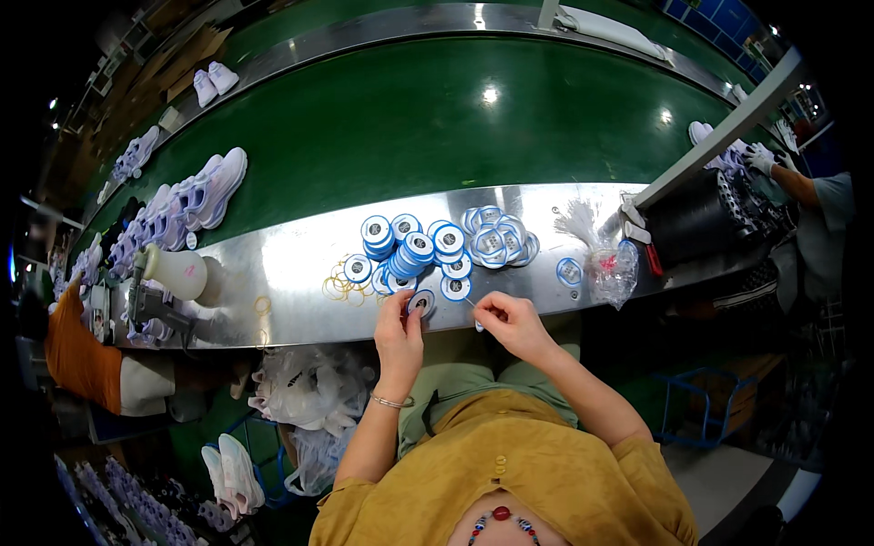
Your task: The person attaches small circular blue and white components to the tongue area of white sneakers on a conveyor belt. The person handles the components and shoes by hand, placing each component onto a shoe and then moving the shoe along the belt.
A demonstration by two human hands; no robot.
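Round tags (421, 301), white discs rimmed in blue, are what the person is working on, and the one in hand is sitting at the near edge of the steel ledge (291, 264), just in front of the main pile of tags (411, 250), presumably so it is lying flat and steady. From the head view, the left hand (399, 335) is pinching that tag against the ledge with thumb and fingertips closed on it. Just right of the tag, the right hand (512, 320) is pinching a thin white loop pin (472, 309) between curled fingers, its free end pointing towards the tag. Beyond the tag, loose stacks are lying within easy reach, and a looser heap of rings (496, 238) is sitting right of them. Left of the pile, yellow rubber bands (339, 287) are scattered, and further left a white bottle (176, 270) is resting on its side. Right of the pile, a clear bag (612, 268) is slumping open. Behind the ledge, pale shoes (196, 196) are riding the green belt (437, 127)
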